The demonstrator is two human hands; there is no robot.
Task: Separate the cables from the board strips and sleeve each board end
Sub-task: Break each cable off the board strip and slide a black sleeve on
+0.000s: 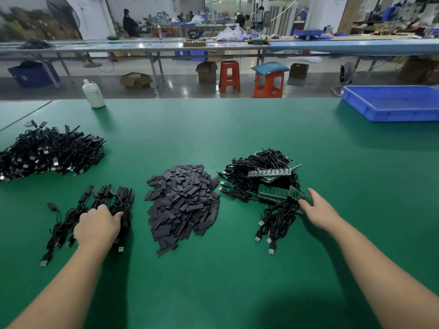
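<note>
Green-matted worktop (237,269) fills the near view, both bare forearms reaching in from the bottom edge. Left hand (97,225) lies palm down on a small bundle of sleeved cables (95,210) at near left, fingers curled over the black wires, grip grasping the bundle. Right hand (318,210) reaches to the near edge of the unsorted heap at right, fingers extended and relaxed, fingertips touching a green board strip (273,193); grip released, nothing pinched. That heap is black USB cables (275,222) tangled with the board strips, plugs trailing toward the viewer. Between the hands, a loose pile of flat dark grey sleeves (183,200). Farther left, a bigger mound of finished black cables (47,153). Far right on the worktop, a blue plastic tray (392,103), shallow, contents can't be made out from this angle. Far left edge, a white bottle (93,93). Beyond the worktop: factory floor, two orange stools (268,84), open cardboard boxes (206,71), a long bench (142,46) with clutter, a person in dark clothes seated at far left background.
</note>
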